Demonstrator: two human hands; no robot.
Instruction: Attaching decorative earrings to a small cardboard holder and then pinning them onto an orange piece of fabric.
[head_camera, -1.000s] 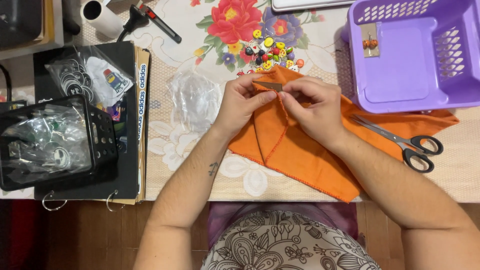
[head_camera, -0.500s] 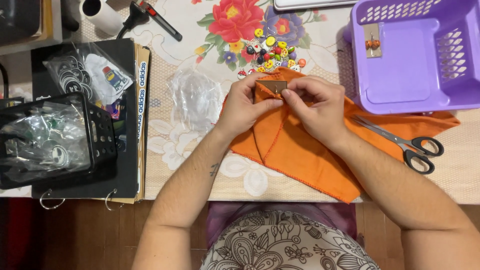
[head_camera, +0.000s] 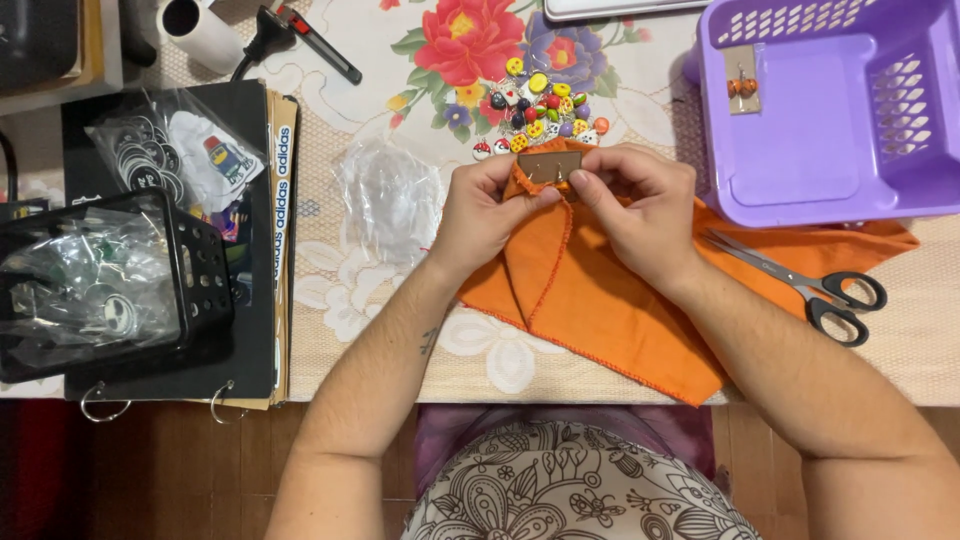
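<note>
From the head view, the left hand (head_camera: 487, 205) and right hand (head_camera: 632, 200) both pinch a small brown card (head_camera: 549, 166) just above the orange cloth (head_camera: 600, 300). Beads (head_camera: 535, 105) lie just beyond the card; scissors (head_camera: 800, 280) rest on the cloth's right part, below the purple basket (head_camera: 800, 190).

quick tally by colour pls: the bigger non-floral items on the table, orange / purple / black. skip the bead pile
Orange: 1, the cloth under both hands, left hand and right hand, which pinch a small card.
Purple: 1, the basket.
Black: 2, the black crate and the black-handled scissors.
Total: 4
</note>
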